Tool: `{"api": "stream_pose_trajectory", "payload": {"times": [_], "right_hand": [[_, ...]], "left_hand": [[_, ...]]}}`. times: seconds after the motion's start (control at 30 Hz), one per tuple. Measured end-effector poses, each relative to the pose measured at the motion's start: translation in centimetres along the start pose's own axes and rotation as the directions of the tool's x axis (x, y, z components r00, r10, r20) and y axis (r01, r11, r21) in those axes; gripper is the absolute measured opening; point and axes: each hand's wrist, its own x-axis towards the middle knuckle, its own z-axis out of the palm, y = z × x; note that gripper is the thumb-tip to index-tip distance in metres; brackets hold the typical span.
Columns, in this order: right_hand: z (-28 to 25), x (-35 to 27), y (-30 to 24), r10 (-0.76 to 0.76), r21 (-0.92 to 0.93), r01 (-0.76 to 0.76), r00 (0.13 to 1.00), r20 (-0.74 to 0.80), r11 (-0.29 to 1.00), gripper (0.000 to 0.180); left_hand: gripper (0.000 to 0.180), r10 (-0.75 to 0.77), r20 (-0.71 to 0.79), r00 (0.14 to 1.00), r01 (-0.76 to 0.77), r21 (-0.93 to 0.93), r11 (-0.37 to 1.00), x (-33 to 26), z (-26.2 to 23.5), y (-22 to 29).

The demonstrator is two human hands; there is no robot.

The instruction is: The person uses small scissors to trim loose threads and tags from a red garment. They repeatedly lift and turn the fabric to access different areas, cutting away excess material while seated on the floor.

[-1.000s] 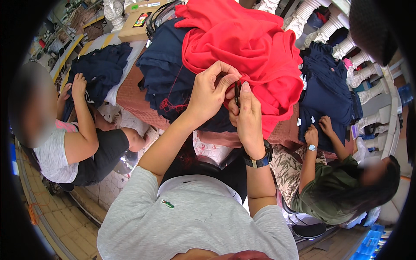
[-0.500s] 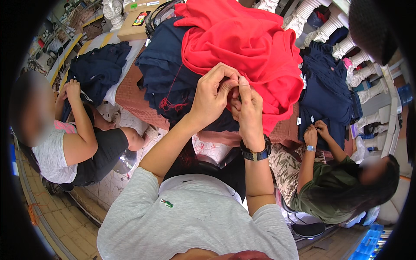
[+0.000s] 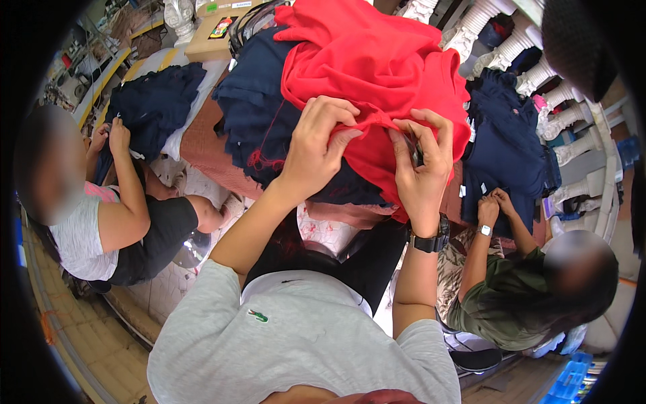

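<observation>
A large heap of bright red knit fabric [image 3: 377,64], seemingly a garment, lies in front of me over a pile of navy cloth [image 3: 252,101]. My left hand [image 3: 319,145] is closed on the red fabric, pinching a fold between thumb and fingers. A short way to its right, my right hand [image 3: 425,161] pinches the same fold, so a small stretch of cloth runs between the two. Something dark and shiny shows inside the right palm, too small to name. Loose red threads [image 3: 264,160] hang on the navy pile at the left.
A person in grey [image 3: 91,236] sits at my left, handling navy cloth [image 3: 158,101]. Another in dark green [image 3: 501,306] sits at my right, with hands on navy garments [image 3: 505,148]. White balusters [image 3: 494,57] line the right; a cardboard box [image 3: 219,34] stands at the back.
My hands were together, fingertips meeting in front of the red cloth. They have moved apart, the right one to the right, and now both pinch a fold of it.
</observation>
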Motion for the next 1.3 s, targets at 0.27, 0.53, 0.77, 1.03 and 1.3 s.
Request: {"api": "stream_pose_trajectory", "payload": {"times": [0.27,0.53,0.77,1.03,1.3], "right_hand": [[0.0,2.7,-0.7,0.051,0.202,-0.08,0.988,0.146,0.976,0.012],[0.4,2.5,-1.1,0.024,0.167,-0.051,0.986,0.164,0.985,0.013],[0.4,2.5,-2.5,0.07,0.15,-0.1,0.979,0.192,0.984,0.011],[0.4,1.9,-2.7,0.284,0.399,-0.333,0.942,0.179,0.854,0.007],[-0.8,-2.4,-5.7,0.468,0.361,-0.569,0.819,0.332,0.739,0.044]], "left_hand": [[0.029,-0.316,0.2,0.927,0.369,-0.347,0.862,2.4,-2.3,2.3],[0.009,-0.499,0.069,0.864,0.42,-0.647,0.636,0.9,-3.2,2.1],[0.02,-0.59,0.174,0.788,0.6,-0.431,0.674,0.4,-5.1,5.7],[0.028,-0.478,0.209,0.853,0.419,-0.821,0.389,0.5,-2.1,3.0],[0.024,-0.377,0.354,0.856,0.481,-0.813,0.329,0.3,-2.6,2.4]]}}
